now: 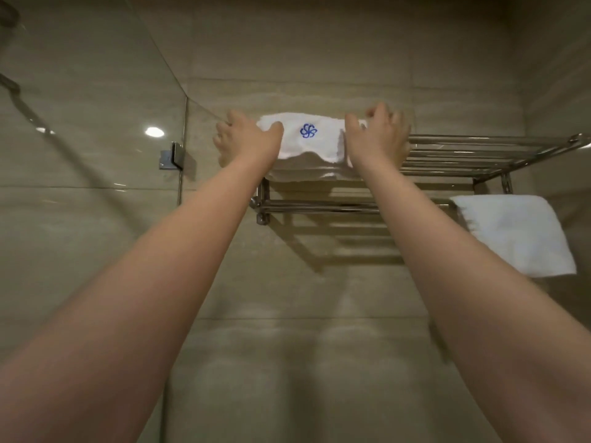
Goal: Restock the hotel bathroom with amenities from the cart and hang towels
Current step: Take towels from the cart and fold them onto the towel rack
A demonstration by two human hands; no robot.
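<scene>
So, head view: your left hand and right hand each grip an end of the folded towel, blue logo facing you, at the left end of the chrome rack, top shelf. A second towel hangs from its lower bar.

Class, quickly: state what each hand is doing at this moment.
Left hand: grips the left end of the folded white towel with blue emblem.
Right hand: grips that towel's right end.

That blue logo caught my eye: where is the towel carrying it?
In the head view, the logo towel sits on the top shelf of the metal rack, at its left end, between the left hand and right hand.
</scene>
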